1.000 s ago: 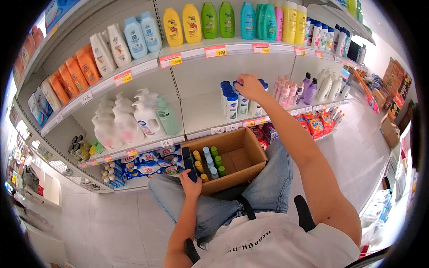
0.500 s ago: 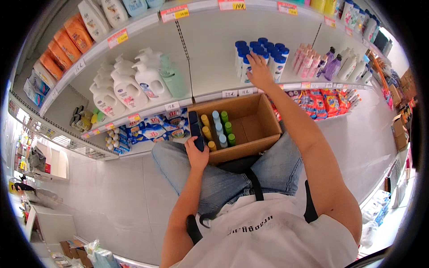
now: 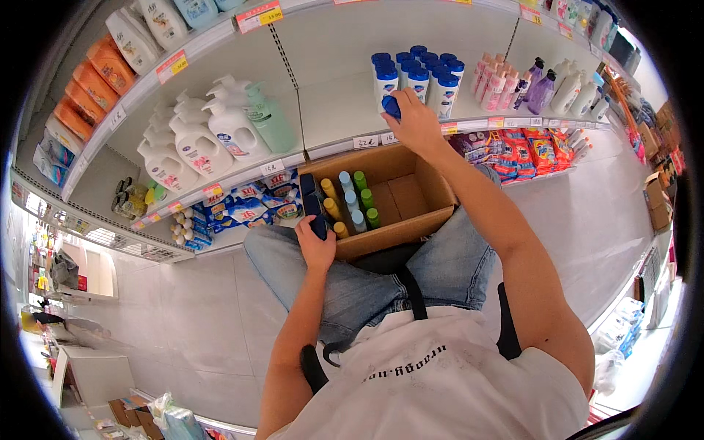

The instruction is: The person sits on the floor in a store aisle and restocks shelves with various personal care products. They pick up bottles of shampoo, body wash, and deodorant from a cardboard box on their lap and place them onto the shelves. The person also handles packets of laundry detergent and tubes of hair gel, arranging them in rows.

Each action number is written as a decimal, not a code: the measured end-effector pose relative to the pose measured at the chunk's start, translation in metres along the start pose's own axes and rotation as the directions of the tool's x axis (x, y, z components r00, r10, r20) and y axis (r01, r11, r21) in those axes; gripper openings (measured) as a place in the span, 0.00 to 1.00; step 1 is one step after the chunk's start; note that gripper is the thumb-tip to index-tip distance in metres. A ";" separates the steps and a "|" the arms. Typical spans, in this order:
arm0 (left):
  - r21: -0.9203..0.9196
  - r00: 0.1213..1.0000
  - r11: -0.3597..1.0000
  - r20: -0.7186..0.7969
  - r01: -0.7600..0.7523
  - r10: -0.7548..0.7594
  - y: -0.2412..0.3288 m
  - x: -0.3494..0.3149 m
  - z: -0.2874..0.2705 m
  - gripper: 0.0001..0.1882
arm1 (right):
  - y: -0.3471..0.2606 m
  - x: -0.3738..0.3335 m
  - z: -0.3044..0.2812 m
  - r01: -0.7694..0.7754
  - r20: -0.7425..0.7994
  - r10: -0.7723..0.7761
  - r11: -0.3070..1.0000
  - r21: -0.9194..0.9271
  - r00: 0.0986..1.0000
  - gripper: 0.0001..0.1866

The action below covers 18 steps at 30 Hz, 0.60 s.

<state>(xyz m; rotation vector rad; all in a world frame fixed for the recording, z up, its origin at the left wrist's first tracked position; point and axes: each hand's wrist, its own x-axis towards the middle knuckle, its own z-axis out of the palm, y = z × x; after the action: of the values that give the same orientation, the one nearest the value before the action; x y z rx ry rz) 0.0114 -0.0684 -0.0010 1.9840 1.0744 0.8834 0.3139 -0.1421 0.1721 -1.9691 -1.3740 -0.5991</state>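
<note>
A cardboard box (image 3: 400,233) rests across my lap against the shelf front. Inside stand rows of bottles with yellow caps (image 3: 332,209), light blue caps (image 3: 351,200) and green caps (image 3: 367,198). A row of dark navy pieces (image 3: 310,204) lines its left end. My left hand (image 3: 317,244) curls over the box's near left corner, fingers against the nearest navy piece. My right hand (image 3: 414,121) grips a blue-capped bottle (image 3: 391,107) at the shelf's front; its body is mostly hidden by the hand. Behind it stand several white bottles with blue caps (image 3: 445,92).
White pump bottles (image 3: 196,143) and a green pump bottle (image 3: 268,121) stand left on the shelf. Pink bottles (image 3: 495,88) and purple bottles (image 3: 544,89) stand right. The shelf edge (image 3: 345,147) carries price tags. Bagged goods (image 3: 513,154) lie below, beside the box.
My right hand has come nearer from among the blue-capped bottles, with one bottle now in its grip. My left hand stays at the box corner. The whole view has shifted slightly.
</note>
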 end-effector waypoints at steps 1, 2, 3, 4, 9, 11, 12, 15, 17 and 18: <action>0.006 1.000 1.000 -0.002 -0.008 0.008 0.000 0.000 0.000 0.28 | -0.005 -0.006 -0.001 -0.020 -0.006 0.020 0.999 0.025 1.000 0.21; 0.012 1.000 1.000 -0.004 -0.017 0.017 -0.001 0.000 0.000 0.28 | -0.007 -0.015 0.001 -0.047 0.033 0.046 0.998 0.041 0.998 0.22; 0.018 1.000 0.999 -0.007 -0.030 0.030 -0.001 0.001 0.000 0.28 | -0.010 -0.026 0.005 -0.069 0.087 0.065 0.997 0.035 0.994 0.22; 0.021 0.999 0.999 -0.012 -0.031 0.031 -0.003 0.001 0.001 0.28 | -0.012 -0.038 0.011 -0.087 0.142 0.082 0.996 0.029 0.986 0.22; 0.040 0.999 0.999 -0.023 -0.026 0.026 0.000 -0.001 0.001 0.27 | 0.014 -0.103 0.084 -0.198 0.387 0.164 0.979 0.050 0.907 0.23; 0.045 0.998 0.998 -0.024 -0.050 0.051 -0.002 -0.001 0.002 0.27 | 0.015 -0.124 0.102 -0.297 0.495 0.242 0.954 0.033 0.834 0.23; 0.049 0.998 0.997 -0.022 -0.062 0.064 -0.002 0.000 0.003 0.27 | 0.018 -0.130 0.110 -0.312 0.507 0.269 0.950 0.000 0.819 0.23; 0.076 0.998 0.995 -0.009 -0.057 0.058 0.000 -0.001 0.004 0.27 | 0.025 -0.141 0.137 -0.339 0.502 0.298 0.941 -0.009 0.812 0.23; 0.101 0.996 0.992 -0.029 -0.080 0.083 0.000 -0.003 0.003 0.27 | 0.021 -0.134 0.146 -0.350 0.525 0.288 0.936 0.021 0.801 0.22; 0.108 0.997 0.992 -0.034 -0.060 0.064 0.001 -0.005 0.000 0.27 | 0.015 -0.128 0.149 -0.340 0.534 0.273 0.940 0.030 0.800 0.22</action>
<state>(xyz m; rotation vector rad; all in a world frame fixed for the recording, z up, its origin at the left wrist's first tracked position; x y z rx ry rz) 0.0097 -0.0732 -0.0019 2.1072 1.1063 0.9158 0.2838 -0.1189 -0.0211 -2.2812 -1.3004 0.1988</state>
